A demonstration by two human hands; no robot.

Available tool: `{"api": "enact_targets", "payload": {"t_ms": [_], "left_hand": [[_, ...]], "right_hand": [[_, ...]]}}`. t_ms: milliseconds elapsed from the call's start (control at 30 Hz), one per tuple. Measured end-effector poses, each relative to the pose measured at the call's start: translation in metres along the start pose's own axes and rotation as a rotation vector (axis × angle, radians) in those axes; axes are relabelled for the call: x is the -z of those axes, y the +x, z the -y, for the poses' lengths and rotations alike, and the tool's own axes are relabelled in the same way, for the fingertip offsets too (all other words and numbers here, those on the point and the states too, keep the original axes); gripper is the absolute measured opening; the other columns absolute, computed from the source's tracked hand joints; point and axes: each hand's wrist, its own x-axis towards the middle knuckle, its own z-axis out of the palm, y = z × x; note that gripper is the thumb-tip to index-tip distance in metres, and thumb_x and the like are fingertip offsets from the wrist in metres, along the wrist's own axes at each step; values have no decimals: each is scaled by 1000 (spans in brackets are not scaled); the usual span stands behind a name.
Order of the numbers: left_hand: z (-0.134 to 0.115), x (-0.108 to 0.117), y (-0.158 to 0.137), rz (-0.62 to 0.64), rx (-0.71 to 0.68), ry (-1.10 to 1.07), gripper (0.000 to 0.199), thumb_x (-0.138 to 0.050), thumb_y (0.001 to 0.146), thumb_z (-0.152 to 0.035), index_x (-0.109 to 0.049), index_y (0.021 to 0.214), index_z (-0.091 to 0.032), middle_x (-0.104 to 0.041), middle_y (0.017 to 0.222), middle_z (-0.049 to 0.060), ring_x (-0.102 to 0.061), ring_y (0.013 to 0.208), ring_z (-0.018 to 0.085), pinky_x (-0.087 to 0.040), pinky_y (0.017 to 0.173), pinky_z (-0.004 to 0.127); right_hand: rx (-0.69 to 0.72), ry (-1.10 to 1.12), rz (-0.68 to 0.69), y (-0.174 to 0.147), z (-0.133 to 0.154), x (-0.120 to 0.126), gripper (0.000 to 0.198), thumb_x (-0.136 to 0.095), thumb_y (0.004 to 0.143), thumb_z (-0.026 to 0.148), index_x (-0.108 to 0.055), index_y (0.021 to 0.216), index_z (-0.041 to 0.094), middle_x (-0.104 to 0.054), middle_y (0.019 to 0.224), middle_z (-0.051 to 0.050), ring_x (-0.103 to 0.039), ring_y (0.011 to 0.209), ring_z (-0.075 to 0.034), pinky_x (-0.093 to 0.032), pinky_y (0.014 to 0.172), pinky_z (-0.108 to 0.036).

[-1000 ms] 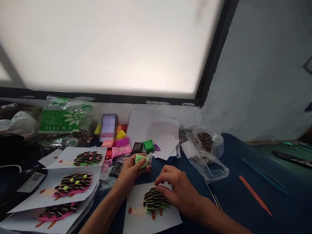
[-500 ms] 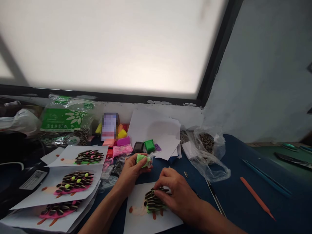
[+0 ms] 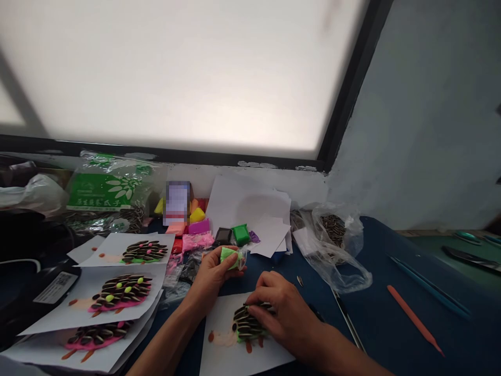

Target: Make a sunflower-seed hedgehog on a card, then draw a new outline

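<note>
At 11 o'clock, a pale, glowing window pane is bordered by a dark frame. Toward 2 o'clock, a dim grey wall is seen. A blue tabletop is spread at 4 o'clock, a green surface glimpsed at 3.

Both hands bare, forearms bare too, all in the lower half of the frame. Left hand below centre: slim fingers, smooth back, tapering to a slender wrist. Left forearm plain, thickens toward the bottom edge, left of centre. Right hand lower, right of centre: rounded knuckles, thumb visible, back looks broader. Right forearm also plain and bare as far as the bottom edge. Nails too small to read. Greyish sliver in bottom-left corner, can't tell if it's clothing.
</note>
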Motion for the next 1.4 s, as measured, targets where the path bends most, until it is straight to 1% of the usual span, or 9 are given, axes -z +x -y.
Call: {"api": "enact_targets", "payload": {"t_ms": [233,333,433,600,767,933,1100,1400], "left_hand": [[0,0,1,2,-2,13,54,-88,52,-46,-62,88,-14,-69,71,3,-67,68,18,-55,61,27],[0,0,1,4,-10,10,53,-88,53,-46,-62,88,-14,-69,71,3,-67,67,18,-55,60,27],[0,0,0,-1,-16,-1,52,-88,54,-44,-63,87,-14,-69,71,4,-67,67,18,-55,60,26],[1,0,0,6,-11,-6,51,-88,55,-43,-63,88,-14,-69,72,4,-68,68,18,-55,60,26],[1,1,1,10,-11,-6,49,-87,56,-43,-64,88,-14,-69,72,4,-68,68,19,-55,60,27],[0,1,1,10,4,-5,52,-88,53,-44,-63,87,-14,-70,72,4,-68,68,19,-55,60,27],[-1,1,1,12,6,1,51,-88,54,-44,-63,87,-14,-69,72,4,-68,67,19,-54,60,27],[2,2,2,9,-1,-2,52,-88,54,-44,-64,88,-13,-69,72,5,-68,67,19,-55,59,27]], "right_hand": [[9,20,4,-1,0,-1,13,-67,81,12,-72,91,19,-59,90,-5,-55,86,-18,-44,74,-29],[12,18,-8,0,1,0,11,-67,80,9,-70,87,18,-60,88,-4,-55,85,-18,-44,73,-29],[23,7,-18,1,1,1,10,-64,83,9,-68,82,18,-60,86,-4,-55,83,-17,-44,72,-28],[22,-29,-50,1,-1,2,10,-61,86,10,-67,82,17,-60,86,-4,-55,84,-18,-43,71,-29],[16,-14,-15,1,0,1,11,-61,85,9,-67,81,17,-61,86,-4,-55,84,-17,-43,72,-28],[14,-27,-14,1,2,1,12,-61,84,7,-67,79,16,-61,85,-4,-55,82,-17,-43,70,-27],[16,-26,-15,1,1,-1,12,-62,82,6,-68,83,17,-61,86,-5,-55,83,-17,-43,70,-27],[40,-37,0,-1,5,1,15,-58,85,9,-71,86,16,-61,86,-6,-55,82,-18,-44,70,-28]]}}
